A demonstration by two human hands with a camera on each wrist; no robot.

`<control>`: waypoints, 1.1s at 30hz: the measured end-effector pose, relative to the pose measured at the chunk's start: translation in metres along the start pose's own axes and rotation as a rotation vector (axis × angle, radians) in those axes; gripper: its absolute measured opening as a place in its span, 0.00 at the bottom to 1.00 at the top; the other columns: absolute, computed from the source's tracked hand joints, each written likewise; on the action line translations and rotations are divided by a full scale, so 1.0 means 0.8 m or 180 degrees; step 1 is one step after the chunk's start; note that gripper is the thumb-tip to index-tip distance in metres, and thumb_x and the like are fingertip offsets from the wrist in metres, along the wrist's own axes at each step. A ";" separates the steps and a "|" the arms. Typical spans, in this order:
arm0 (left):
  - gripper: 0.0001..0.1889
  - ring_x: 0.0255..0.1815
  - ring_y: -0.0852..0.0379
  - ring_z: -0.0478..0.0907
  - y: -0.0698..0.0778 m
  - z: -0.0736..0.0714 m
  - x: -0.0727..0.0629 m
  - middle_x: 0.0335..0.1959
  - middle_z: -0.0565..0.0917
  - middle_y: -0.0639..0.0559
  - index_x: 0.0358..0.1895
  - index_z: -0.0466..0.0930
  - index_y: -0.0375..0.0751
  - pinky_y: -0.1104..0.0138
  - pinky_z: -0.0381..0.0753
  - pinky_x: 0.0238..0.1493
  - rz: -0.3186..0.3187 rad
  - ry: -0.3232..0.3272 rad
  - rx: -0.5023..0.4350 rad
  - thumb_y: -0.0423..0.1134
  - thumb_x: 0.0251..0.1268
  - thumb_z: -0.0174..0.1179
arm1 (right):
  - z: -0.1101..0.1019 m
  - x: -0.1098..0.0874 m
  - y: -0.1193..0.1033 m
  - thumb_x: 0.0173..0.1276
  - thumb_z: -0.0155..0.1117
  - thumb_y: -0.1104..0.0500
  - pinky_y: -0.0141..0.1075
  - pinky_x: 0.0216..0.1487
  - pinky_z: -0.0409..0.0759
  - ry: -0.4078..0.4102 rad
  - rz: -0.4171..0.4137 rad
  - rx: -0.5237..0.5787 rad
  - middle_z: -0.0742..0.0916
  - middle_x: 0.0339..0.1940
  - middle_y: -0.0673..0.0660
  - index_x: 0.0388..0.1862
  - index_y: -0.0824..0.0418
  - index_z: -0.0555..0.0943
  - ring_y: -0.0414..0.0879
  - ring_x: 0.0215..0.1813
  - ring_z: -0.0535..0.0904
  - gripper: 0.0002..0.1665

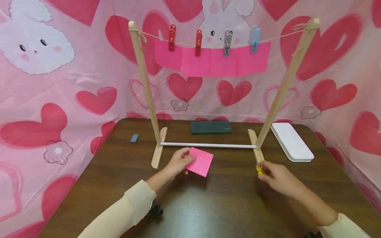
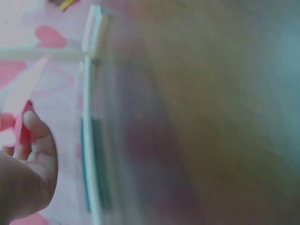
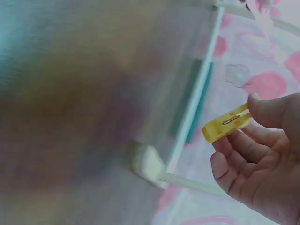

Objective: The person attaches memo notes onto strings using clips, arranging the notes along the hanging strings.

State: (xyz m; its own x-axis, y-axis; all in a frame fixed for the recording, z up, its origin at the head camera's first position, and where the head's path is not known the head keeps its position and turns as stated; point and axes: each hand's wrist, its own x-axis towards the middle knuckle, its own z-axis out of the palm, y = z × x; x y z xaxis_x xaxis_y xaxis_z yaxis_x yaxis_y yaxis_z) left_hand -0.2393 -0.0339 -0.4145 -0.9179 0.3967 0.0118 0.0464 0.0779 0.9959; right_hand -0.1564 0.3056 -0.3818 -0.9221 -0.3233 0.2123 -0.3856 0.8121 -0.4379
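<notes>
A square pink paper (image 1: 201,162) is pinched at its left edge by my left hand (image 1: 179,161), a little in front of the stand's white crossbar (image 1: 208,145). My right hand (image 1: 278,177) holds a yellow clothespin (image 1: 260,170) between thumb and fingers, near the stand's right foot. In the right wrist view the yellow clothespin (image 3: 227,124) shows its spring, with the thumb on one end. Behind both hands a string (image 1: 282,37) spans two wooden posts. Several pink papers (image 1: 223,64) hang from it under two red clothespins (image 1: 198,43), a grey clothespin (image 1: 227,43) and a light blue clothespin (image 1: 255,39).
The wooden stand's left post (image 1: 146,82) and right post (image 1: 285,86) rise from feet on the brown table (image 1: 208,205). Behind the crossbar lies a dark green case (image 1: 210,127). A white case (image 1: 292,142) lies at right, a small blue block (image 1: 134,138) at left.
</notes>
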 end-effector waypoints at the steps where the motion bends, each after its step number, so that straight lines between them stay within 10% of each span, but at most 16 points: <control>1: 0.14 0.15 0.59 0.75 0.007 0.007 0.005 0.22 0.80 0.48 0.51 0.72 0.30 0.71 0.69 0.10 0.0028 0.0025 -0.0103 0.31 0.63 0.56 | -0.008 0.003 -0.005 0.55 0.68 0.67 0.36 0.30 0.76 0.0080 -0.0020 0.0029 0.81 0.28 0.49 0.43 0.67 0.77 0.40 0.31 0.76 0.17; 11: 0.16 0.12 0.57 0.76 0.099 0.057 0.043 0.24 0.79 0.46 0.54 0.70 0.35 0.71 0.67 0.09 0.0288 0.0126 -0.0496 0.30 0.63 0.57 | -0.086 0.038 -0.038 0.56 0.65 0.70 0.25 0.33 0.70 0.0839 -0.0255 0.0100 0.82 0.34 0.54 0.44 0.64 0.75 0.34 0.35 0.73 0.16; 33: 0.09 0.15 0.58 0.77 0.201 0.133 0.119 0.23 0.79 0.48 0.42 0.77 0.35 0.71 0.74 0.13 0.0398 0.0400 -0.1370 0.28 0.58 0.61 | -0.239 0.131 -0.092 0.64 0.58 0.68 0.20 0.32 0.73 0.1594 0.0435 0.1659 0.80 0.28 0.44 0.34 0.55 0.79 0.39 0.33 0.73 0.08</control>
State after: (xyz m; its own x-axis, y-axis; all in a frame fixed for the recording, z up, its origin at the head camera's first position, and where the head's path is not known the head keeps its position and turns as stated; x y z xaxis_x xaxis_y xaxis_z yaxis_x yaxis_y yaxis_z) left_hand -0.2772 0.1135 -0.2630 -0.9575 0.2629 0.1186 0.0164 -0.3608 0.9325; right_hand -0.2189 0.3044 -0.1602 -0.8865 0.1261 0.4451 -0.3479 0.4526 -0.8210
